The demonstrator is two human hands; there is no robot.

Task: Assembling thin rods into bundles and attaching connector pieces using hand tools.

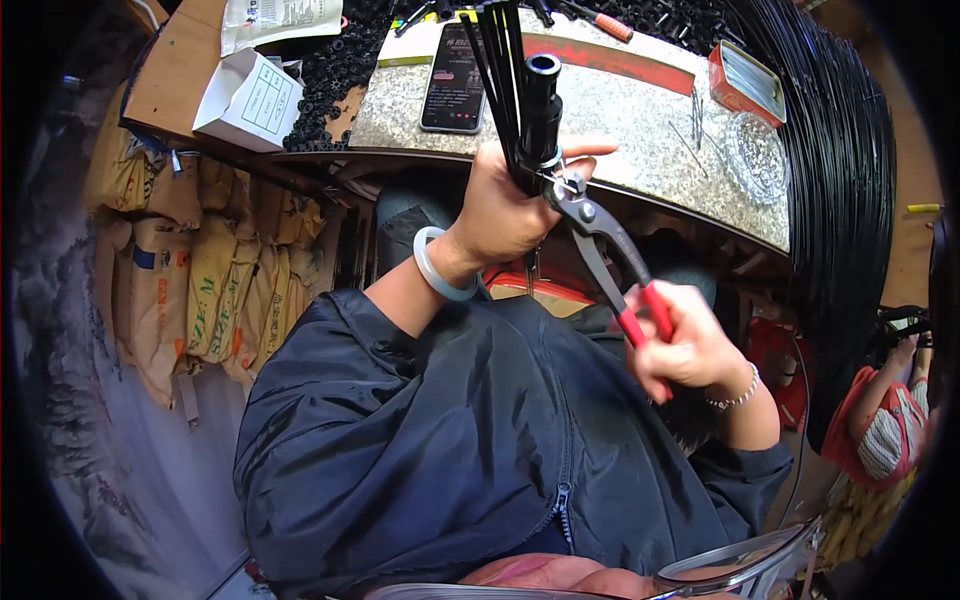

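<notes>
My left hand (505,215), a pale bangle at its wrist, is closed round a black umbrella frame (541,115). The frame has an upright tube with an open round end, and thin black ribs (492,75) rise beside it. My right hand (690,345) grips the red handles of a pair of pliers (600,245). The dark jaws of the pliers meet the frame where the ribs join the tube, close to my left fingers. Silvery wire seems to show at the jaws, too small to make out clearly.
Across the speckled worktop (640,140) lie a phone (455,85), a red tin (745,85) and a clear glass dish (755,155). Small black parts (345,80) surround a white box (255,100) at left. Long black rods (840,130) hang at right; another person (880,430) is beyond.
</notes>
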